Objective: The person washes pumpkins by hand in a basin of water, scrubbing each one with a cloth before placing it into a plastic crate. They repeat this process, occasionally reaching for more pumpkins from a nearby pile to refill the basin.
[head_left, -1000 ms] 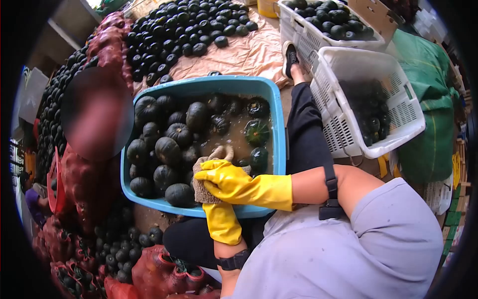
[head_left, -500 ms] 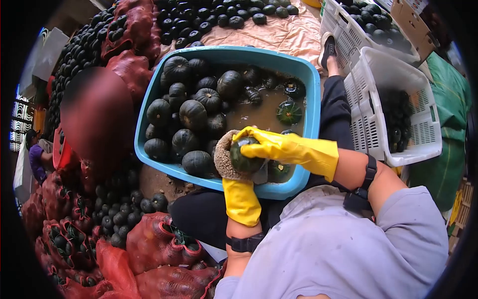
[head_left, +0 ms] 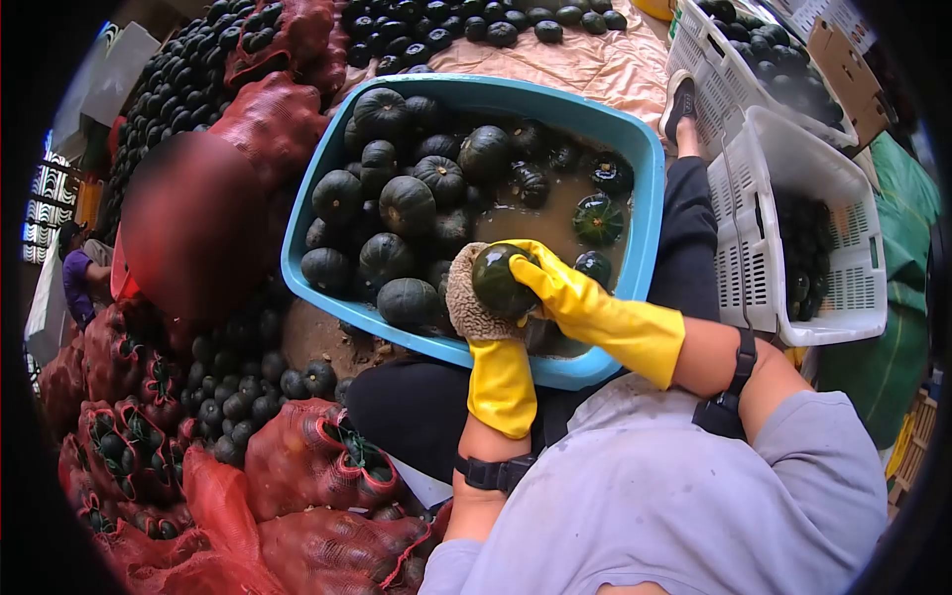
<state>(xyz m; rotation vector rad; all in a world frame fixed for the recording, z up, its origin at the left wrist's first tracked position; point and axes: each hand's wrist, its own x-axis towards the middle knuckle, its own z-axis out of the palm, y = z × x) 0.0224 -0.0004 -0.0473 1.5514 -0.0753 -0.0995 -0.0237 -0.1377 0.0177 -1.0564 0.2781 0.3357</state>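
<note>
A wet dark green squash [head_left: 499, 282] is between my two gloved hands, over the near edge of the blue tub [head_left: 650, 213]. My left hand [head_left: 488, 322], in a yellow glove with a brown fuzzy cloth mitt [head_left: 466, 294] over it, is pressed round the squash's left side. The yellow-gloved fingers of my right hand [head_left: 557, 288] grip its right side. Many dark squashes [head_left: 408, 204] fill the tub's left part. Brown water [head_left: 540, 231] shows at the right, where a striped green squash [head_left: 598, 219] floats.
White crates [head_left: 853, 233] holding squashes stand at the right, near an outstretched leg. Red mesh sacks [head_left: 307, 456] of squashes lie at the lower left. Loose squashes [head_left: 238, 402] are piled left of the tub. Another person [head_left: 84, 273] sits at the far left.
The squash has been turned and lifted slightly, and more of its surface shows. My right hand has moved from its top to its right side. The whole view has shifted a little.
</note>
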